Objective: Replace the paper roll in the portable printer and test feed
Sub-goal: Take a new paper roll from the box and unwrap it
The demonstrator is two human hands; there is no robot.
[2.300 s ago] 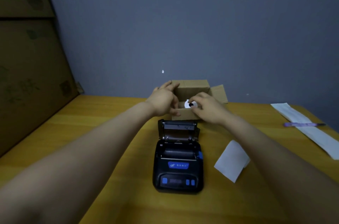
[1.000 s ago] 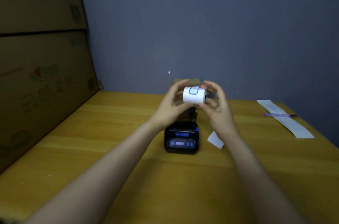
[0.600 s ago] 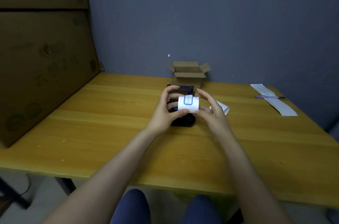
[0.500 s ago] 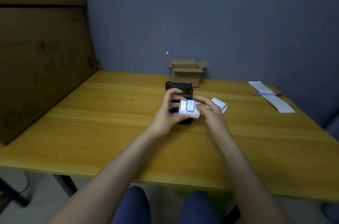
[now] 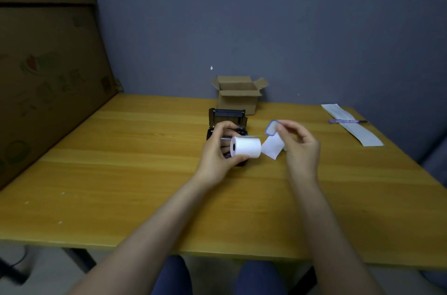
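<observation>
My left hand (image 5: 216,149) grips a white paper roll (image 5: 246,146) above the table, its dark core facing left. My right hand (image 5: 298,143) pinches a small blue-edged sticker (image 5: 271,128), peeled off and held up to the right of the roll. The black portable printer (image 5: 227,118) stands behind my left hand with its lid open; most of its body is hidden by the hand and the roll. A loose white paper piece (image 5: 272,148) lies on the table between my hands, partly behind my right hand.
An open small cardboard box (image 5: 238,97) stands behind the printer near the wall. A long white paper strip (image 5: 350,126) with a purple pen (image 5: 347,121) across it lies at the far right. Big cardboard boxes (image 5: 43,65) border the yellow wooden table (image 5: 121,173) on the left.
The roll came out of the small box and toward me. My right hand has peeled the blue-edged sticker off the roll and drawn it away to the right. The camera pulled back.
</observation>
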